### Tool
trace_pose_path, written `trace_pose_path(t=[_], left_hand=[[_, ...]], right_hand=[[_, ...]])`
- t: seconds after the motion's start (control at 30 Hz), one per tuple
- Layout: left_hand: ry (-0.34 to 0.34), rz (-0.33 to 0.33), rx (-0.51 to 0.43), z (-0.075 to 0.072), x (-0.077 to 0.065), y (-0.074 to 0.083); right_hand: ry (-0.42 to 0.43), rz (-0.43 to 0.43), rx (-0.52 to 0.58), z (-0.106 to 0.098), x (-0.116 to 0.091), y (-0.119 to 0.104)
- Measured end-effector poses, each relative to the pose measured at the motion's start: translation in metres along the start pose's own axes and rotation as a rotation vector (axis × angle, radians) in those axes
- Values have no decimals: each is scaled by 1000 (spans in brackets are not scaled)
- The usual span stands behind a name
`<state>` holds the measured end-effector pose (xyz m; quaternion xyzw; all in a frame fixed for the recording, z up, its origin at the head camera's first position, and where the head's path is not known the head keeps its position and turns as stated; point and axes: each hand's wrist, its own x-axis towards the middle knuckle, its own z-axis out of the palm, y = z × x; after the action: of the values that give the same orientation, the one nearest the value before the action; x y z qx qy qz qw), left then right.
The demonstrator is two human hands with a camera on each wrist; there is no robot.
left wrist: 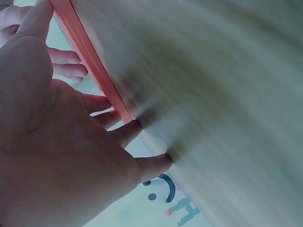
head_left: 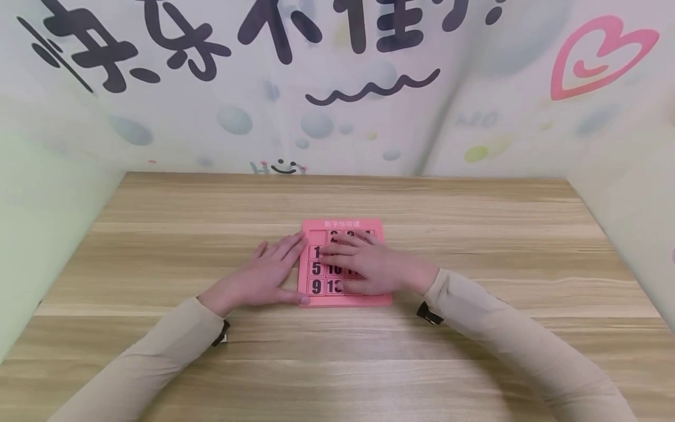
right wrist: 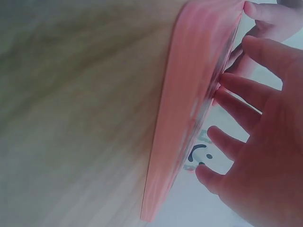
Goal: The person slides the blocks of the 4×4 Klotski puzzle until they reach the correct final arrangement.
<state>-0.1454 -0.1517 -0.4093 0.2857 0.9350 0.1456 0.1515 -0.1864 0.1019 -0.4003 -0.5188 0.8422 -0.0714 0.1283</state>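
Observation:
A pink sliding number puzzle [head_left: 345,300] lies flat on the table, black numerals on its tiles. Its top-left slot holds no tile; below that slot come tiles 1, 5 and 9 down the left column. My left hand [head_left: 258,275] lies along the frame's left side, fingers extended at the upper edge and thumb at the lower-left corner. Over the tiles spreads my right hand [head_left: 377,266], its fingertips at the 1 tile and the middle columns, hiding much of the right half. In the right wrist view its fingers [right wrist: 246,92] are extended and spread, some right at the tile surface.
The wood-grain table [head_left: 211,205] extends around the puzzle on all sides. Behind it stands a white wall [head_left: 369,129] with black lettering, a pink heart and pale bubbles. Pale side walls [head_left: 53,176] flank the table.

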Motion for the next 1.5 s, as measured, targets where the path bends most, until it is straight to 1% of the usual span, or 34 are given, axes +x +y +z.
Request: trace_pose_path(t=[0.43,0.7,1.07,1.23,1.5], left_hand=[[2,-1,0,0,-1,1],[5,-6,2,1,1,0],[-9,-19,4,1,-1,1],[-3,-14,-1,0,-1,2],[3,-9,2,-1,-1,3]], right_hand=[[20,21,4,0,2,0],[51,8,-5,0,3,4],[34,11,4,-2,6,11],[28,14,19,-2,7,14],[21,61,44,-5,8,15]])
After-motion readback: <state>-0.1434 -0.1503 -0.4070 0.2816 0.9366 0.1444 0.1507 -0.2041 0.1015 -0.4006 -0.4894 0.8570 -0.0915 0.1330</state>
